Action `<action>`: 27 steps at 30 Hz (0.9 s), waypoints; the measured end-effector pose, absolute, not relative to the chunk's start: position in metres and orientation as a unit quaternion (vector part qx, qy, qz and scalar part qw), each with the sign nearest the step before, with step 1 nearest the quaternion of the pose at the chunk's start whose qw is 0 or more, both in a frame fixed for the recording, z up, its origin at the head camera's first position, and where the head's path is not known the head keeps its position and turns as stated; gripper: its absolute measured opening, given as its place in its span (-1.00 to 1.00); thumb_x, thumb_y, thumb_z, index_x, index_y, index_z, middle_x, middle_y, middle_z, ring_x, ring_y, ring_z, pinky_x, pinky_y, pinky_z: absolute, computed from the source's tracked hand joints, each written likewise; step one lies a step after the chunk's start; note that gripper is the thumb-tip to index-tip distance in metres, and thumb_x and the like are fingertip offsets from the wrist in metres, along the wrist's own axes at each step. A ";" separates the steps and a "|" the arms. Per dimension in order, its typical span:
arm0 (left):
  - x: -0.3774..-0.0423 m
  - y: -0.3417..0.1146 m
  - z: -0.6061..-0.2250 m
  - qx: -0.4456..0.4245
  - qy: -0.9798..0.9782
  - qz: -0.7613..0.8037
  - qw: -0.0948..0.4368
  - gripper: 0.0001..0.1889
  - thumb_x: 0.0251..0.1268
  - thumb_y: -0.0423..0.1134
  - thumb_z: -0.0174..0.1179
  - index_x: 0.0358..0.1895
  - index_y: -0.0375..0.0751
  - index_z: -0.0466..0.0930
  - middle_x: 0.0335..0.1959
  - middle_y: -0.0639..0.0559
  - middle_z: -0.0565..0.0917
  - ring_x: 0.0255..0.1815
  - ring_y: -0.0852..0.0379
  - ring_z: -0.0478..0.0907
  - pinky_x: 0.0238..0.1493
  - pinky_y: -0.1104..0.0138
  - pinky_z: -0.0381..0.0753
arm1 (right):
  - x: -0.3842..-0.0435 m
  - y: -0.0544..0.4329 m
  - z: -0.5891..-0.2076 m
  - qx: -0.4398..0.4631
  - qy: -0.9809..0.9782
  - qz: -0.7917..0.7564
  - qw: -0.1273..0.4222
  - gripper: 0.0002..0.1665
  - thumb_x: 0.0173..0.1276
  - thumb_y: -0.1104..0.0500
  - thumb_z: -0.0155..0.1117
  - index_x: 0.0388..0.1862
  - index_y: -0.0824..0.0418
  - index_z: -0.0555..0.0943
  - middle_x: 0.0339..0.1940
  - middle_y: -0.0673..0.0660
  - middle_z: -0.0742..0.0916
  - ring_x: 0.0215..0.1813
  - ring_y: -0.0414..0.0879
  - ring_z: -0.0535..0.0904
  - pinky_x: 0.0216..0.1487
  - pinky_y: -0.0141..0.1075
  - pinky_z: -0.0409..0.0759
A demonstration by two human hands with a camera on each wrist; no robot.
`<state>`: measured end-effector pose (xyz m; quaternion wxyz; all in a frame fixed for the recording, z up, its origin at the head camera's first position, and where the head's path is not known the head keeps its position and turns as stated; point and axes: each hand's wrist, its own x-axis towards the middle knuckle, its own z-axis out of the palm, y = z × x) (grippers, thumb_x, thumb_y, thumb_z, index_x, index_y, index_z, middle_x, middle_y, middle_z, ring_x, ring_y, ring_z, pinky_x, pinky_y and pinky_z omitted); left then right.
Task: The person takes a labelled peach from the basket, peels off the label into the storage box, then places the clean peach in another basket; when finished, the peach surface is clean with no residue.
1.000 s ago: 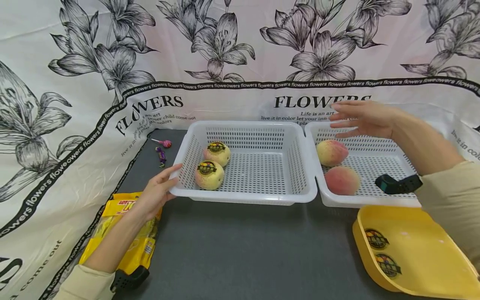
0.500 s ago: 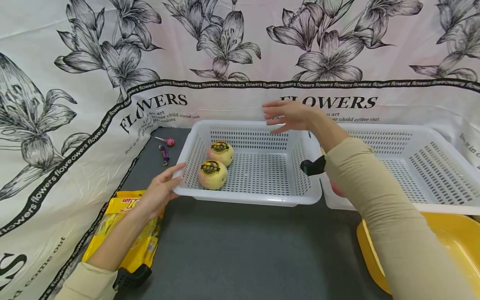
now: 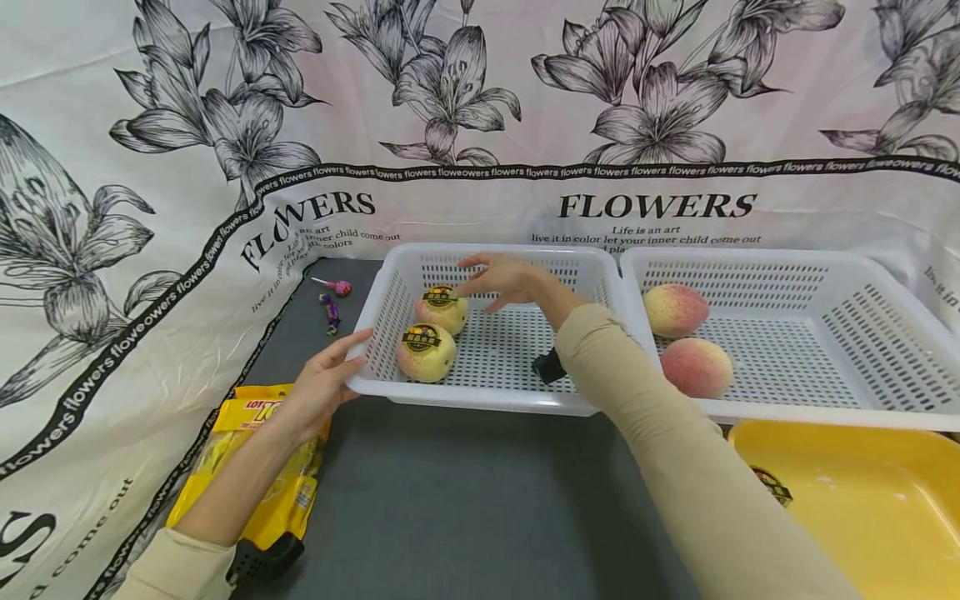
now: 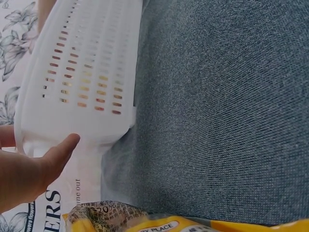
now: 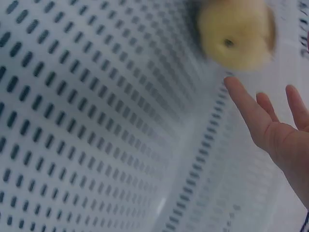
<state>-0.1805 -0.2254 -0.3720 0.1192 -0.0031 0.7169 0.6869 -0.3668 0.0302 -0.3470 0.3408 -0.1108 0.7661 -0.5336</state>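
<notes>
My left hand (image 3: 318, 387) holds the left rim of a white perforated basket (image 3: 495, 400). In the left wrist view the thumb (image 4: 63, 150) lies on the basket's outer wall, with fingers behind the rim. Two pale peaches with black stickers sit at this basket's left end, a rear peach (image 3: 441, 313) and a front peach (image 3: 426, 353). My right hand (image 3: 513, 279) is inside the basket, fingers spread, just right of the rear peach. In the right wrist view a small gap shows between a fingertip (image 5: 231, 83) and a blurred peach (image 5: 234, 41).
A second white basket (image 3: 825, 412) adjoins on the right, with two peaches (image 3: 696, 367) at its left end. In front of it stands a yellow bin (image 3: 862, 467). A yellow candy bag (image 3: 277, 508), a lollipop (image 3: 341, 288) and a purple-wrapped candy (image 3: 330, 314) lie left.
My right hand has swung left from above the right basket and lowered into the left basket, close to the rear peach. The left hand has stayed at the rim.
</notes>
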 end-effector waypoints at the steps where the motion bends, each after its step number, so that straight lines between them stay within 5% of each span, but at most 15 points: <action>1: -0.181 -0.226 -0.372 -0.003 0.716 0.688 0.119 -0.47 0.55 -0.34 -0.23 0.51 -0.19 -0.04 0.51 -0.19 -0.07 0.36 -0.26 0.13 0.00 0.33 0.51 | -0.366 0.025 -0.351 -0.109 0.770 -0.527 0.341 -0.10 0.24 0.20 0.40 0.48 0.06 0.16 0.42 0.23 0.26 0.39 0.11 0.22 0.17 0.07 0.42; 16: -0.180 -0.225 -0.375 -0.012 0.715 0.689 0.115 -0.48 0.55 -0.33 -0.24 0.51 -0.18 0.00 0.51 -0.16 -0.06 0.34 -0.23 0.14 -0.04 0.37 0.53 | -0.354 -0.008 -0.368 -0.121 0.822 -0.461 0.310 -0.07 0.10 0.15 0.51 0.43 0.01 0.26 0.32 0.20 0.37 0.27 0.09 0.35 0.11 0.00 0.49; 27: -0.181 -0.224 -0.371 -0.011 0.718 0.687 0.115 -0.48 0.56 -0.34 -0.25 0.51 -0.17 -0.02 0.52 -0.17 -0.08 0.37 -0.23 0.11 0.12 0.21 0.46 | -0.362 0.008 -0.349 -0.123 0.799 -0.500 0.310 -0.09 0.14 0.30 0.45 0.44 0.10 0.26 0.37 0.24 0.32 0.26 0.12 0.36 0.11 0.00 0.50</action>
